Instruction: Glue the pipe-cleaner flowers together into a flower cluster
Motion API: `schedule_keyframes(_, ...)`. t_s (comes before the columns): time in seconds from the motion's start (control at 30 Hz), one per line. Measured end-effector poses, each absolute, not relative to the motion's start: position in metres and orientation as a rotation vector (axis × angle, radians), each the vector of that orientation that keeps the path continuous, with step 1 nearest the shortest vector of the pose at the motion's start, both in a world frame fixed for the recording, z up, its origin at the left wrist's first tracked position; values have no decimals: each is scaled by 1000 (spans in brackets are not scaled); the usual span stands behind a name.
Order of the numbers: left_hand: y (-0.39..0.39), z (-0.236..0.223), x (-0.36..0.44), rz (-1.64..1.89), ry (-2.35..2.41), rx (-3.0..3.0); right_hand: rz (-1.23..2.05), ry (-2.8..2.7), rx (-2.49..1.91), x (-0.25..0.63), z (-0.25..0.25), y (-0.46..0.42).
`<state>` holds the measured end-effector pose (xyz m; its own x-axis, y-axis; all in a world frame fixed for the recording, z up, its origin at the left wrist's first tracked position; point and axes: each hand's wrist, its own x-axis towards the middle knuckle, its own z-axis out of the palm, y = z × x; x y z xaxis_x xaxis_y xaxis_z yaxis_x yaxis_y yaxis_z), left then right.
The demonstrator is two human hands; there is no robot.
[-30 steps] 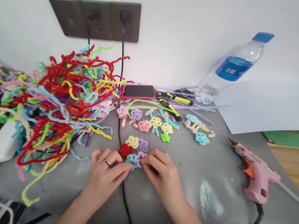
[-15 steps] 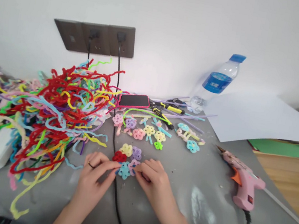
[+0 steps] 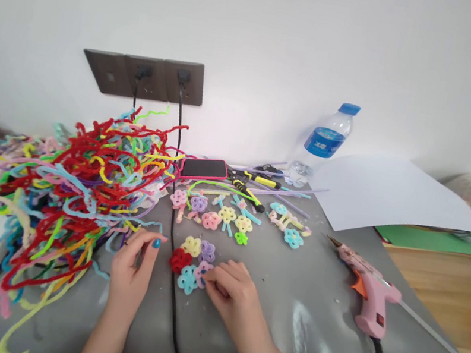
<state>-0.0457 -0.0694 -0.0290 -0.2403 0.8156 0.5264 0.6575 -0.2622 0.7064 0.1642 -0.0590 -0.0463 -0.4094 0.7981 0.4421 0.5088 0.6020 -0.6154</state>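
My left hand (image 3: pixel 132 268) rests on the grey table (image 3: pixel 282 329) with its fingers curled, pinching a short blue piece between thumb and finger, just left of a red pipe-cleaner flower (image 3: pixel 179 259). My right hand (image 3: pixel 229 289) lies beside a cluster of flowers, its fingertips pressed on the pink flower (image 3: pixel 203 270) next to a light blue flower (image 3: pixel 187 280). A yellow flower (image 3: pixel 192 246) and a purple flower (image 3: pixel 207 251) sit just behind.
A big tangle of coloured pipe cleaners (image 3: pixel 76 180) fills the left. More finished flowers (image 3: pixel 228 217), a phone (image 3: pixel 204 169), pliers (image 3: pixel 247 187), a water bottle (image 3: pixel 322 146), white paper (image 3: pixel 390 193) and a pink glue gun (image 3: pixel 368 286) stand around. A black cable (image 3: pixel 167 285) crosses between my hands.
My left hand has let go of the flower cluster and drawn back to the left. My right hand stays on the flowers. The view has tilted up.
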Motion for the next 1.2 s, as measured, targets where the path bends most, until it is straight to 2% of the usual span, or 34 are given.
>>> schedule_keyframes(0.43,-71,-32,-41,1383,1811,1642,533,-2102,-1044,164,-47,-60)
schedule_keyframes(1.2,-72,-33,-43,1389,1744,1504,574,-2094,-1049,165,-42,-61)
